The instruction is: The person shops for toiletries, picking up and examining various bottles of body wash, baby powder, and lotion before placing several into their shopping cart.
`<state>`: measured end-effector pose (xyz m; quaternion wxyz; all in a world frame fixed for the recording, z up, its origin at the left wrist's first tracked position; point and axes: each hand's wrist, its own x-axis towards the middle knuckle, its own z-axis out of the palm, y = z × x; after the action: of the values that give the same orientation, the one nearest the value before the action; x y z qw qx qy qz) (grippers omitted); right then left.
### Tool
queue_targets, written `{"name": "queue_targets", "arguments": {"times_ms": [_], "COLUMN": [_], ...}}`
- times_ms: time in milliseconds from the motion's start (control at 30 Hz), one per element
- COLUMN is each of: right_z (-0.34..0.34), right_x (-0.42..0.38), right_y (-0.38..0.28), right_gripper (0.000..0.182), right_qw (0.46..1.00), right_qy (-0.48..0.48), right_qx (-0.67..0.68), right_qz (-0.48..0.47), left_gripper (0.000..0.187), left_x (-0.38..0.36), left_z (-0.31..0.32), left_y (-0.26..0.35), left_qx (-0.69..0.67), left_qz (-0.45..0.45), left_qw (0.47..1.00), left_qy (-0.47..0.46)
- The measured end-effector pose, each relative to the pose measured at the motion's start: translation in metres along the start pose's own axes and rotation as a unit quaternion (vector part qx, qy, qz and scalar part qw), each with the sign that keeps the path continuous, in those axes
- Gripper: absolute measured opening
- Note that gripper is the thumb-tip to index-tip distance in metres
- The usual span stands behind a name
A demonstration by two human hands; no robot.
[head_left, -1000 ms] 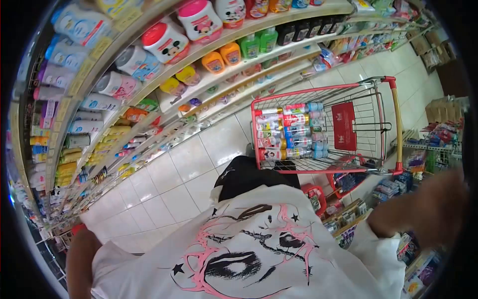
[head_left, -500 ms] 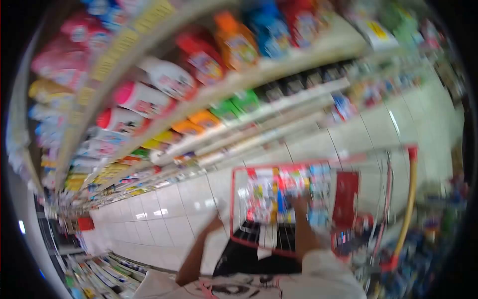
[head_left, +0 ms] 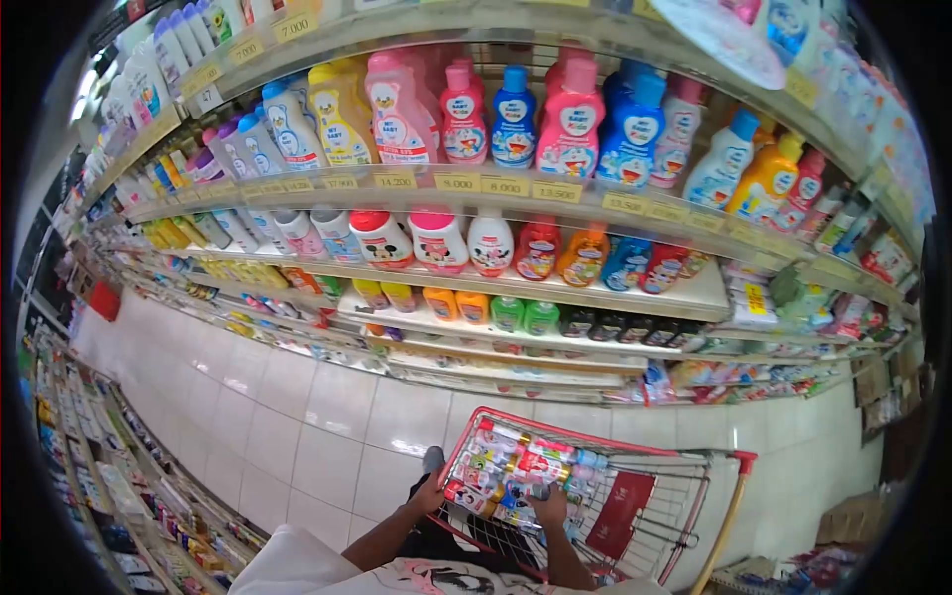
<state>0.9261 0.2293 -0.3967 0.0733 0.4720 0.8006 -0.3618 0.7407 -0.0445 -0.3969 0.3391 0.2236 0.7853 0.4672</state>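
Note:
A shopping cart [head_left: 694, 483] with a red rim stands in front of me, its basket partly filled with rows of small bottles [head_left: 493, 459] in white, red and pale blue. At the cart's near left edge, my left hand [head_left: 428, 493] closes around the rim. My right hand [head_left: 548, 508] reaches down inside the basket, its fingers closed on a bottle among the others; the hand covers most of that bottle. A red panel [head_left: 622, 513] with pale lettering lies in the cart to the right of my right hand.
Long shelves [head_left: 416, 178] across the aisle hold pink shampoo bottles [head_left: 402, 109], blue bottles [head_left: 633, 129] and white bottles [head_left: 491, 245] above price tags. Another shelf of packages [head_left: 109, 486] lines the lower left. Tiled floor [head_left: 327, 446] runs between; cardboard boxes [head_left: 858, 521] stand at right.
My view has turned and levelled toward the shelves and is sharper. My left hand has come from beside the cart onto its rim. My right hand stays inside the basket.

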Motion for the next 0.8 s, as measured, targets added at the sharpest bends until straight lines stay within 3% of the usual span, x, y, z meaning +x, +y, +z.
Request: {"name": "queue_targets", "arguments": {"times_ms": [67,133,167,200,267,300,333,400,433,467,500,567,633,800], "right_z": [-0.034,-0.109,-0.139,-0.149,-0.158,-0.153,-0.152,-0.141,-0.130,-0.132,-0.146,-0.153,-0.163,-0.211], "right_x": [-0.013,-0.053,-0.073,-0.087,-0.121,-0.134,-0.141,-0.166,-0.166,-0.157,-0.158,-0.154,-0.153,-0.139], "right_y": [0.014,-0.017,-0.024,-0.013,0.017,0.029,0.041,0.068,0.082,0.091,0.084,0.098,0.111,0.146], "right_gripper": [0.066,0.063,0.060,0.060,0.058,0.058,0.055,0.053,0.049,0.044,0.045,0.042,0.042,0.043], "right_qw": [0.983,0.988,0.989,0.985,0.964,0.957,0.935,0.910,0.919,0.917,0.924,0.915,0.915,0.916], "right_qy": [0.087,0.095,0.087,0.110,0.229,0.245,0.294,0.347,0.350,0.352,0.361,0.380,0.375,0.375], "right_qx": [0.114,0.115,0.116,0.127,0.120,0.129,0.170,0.193,0.094,-0.004,-0.050,-0.010,0.005,-0.013], "right_qz": [-0.114,-0.046,0.001,0.020,0.067,0.089,0.098,0.119,0.157,0.187,0.120,0.136,0.148,0.140], "left_gripper": [0.067,0.060,0.052,0.052,0.047,0.046,0.046,0.052,0.064,0.072,0.072,0.072,0.068,0.068], "left_x": [-0.007,-0.009,-0.004,0.011,0.034,0.045,0.064,0.074,0.064,0.064,0.071,0.071,0.078,0.082], "left_z": [0.007,0.016,0.017,0.015,0.018,0.024,0.034,0.083,0.091,0.091,0.102,0.099,0.103,0.156], "left_y": [0.018,0.033,0.044,0.055,0.067,0.080,0.071,0.029,0.050,0.082,0.090,0.100,0.127,0.137], "left_qx": [0.033,0.043,0.051,0.064,0.081,0.194,0.206,0.133,0.146,0.190,0.230,0.291,0.312,0.346], "left_qz": [-0.019,-0.008,-0.081,-0.064,-0.206,-0.191,-0.172,-0.138,-0.174,-0.270,-0.265,-0.260,-0.272,-0.237], "left_qw": [0.998,0.996,0.983,0.979,0.923,0.941,0.938,0.981,0.972,0.944,0.936,0.921,0.895,0.892], "left_qy": [-0.041,-0.074,-0.155,-0.180,-0.314,-0.203,-0.220,0.040,0.062,-0.010,-0.009,-0.004,-0.166,-0.171]}}
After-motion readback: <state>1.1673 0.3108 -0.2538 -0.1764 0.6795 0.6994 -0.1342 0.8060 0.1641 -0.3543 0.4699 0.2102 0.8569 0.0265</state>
